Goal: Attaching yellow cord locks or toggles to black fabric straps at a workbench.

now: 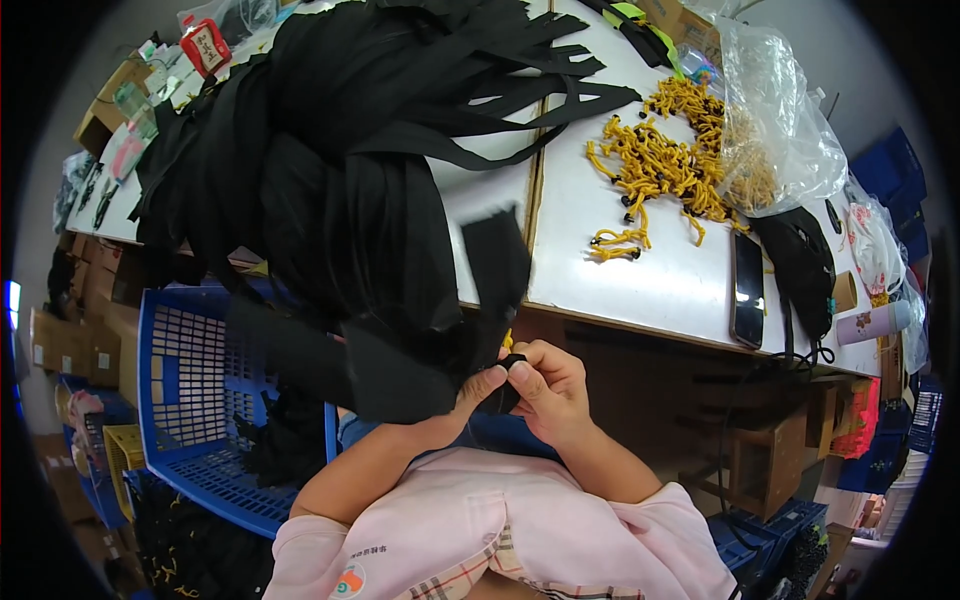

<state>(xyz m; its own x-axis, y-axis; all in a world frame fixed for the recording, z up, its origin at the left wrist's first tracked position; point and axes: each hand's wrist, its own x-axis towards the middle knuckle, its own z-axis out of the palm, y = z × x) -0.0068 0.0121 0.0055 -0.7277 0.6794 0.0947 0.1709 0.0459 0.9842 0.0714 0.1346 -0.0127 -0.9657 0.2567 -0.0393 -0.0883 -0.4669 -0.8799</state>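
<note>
- A small black plastic cord stopper [513, 361] is pinched between the fingertips of both hands, just below the near edge of the white worktable [660, 280], above the lap.
- A flat black woven strap [497, 270] rises from the pinch point; its upper end shows blurred. A short piece of yellow cord [507, 341] is visible just above the stopper, touching the strap.
- The left hand [475, 392] is closed, thumb and forefinger gripping the stopper and the strap end from the left.
- The right hand [552, 388] is closed likewise, fingers curled round the stopper from the right.
- Progress, as judged: the piece in hand appears part-assembled. Whether the cord is fully threaded cannot be told, as the fingers cover the joint.
- A large heap of black straps [330, 150] lies on the table and hangs over its edge, with no yellow cord seen on it; much appears left to do.
- A pile of yellow cords with black ends [660, 165] lies well apart on the right half of the table, beside a clear plastic bag [775, 130].
- A blue plastic crate [200, 400] stands at the left, with black straps partly inside.
</note>
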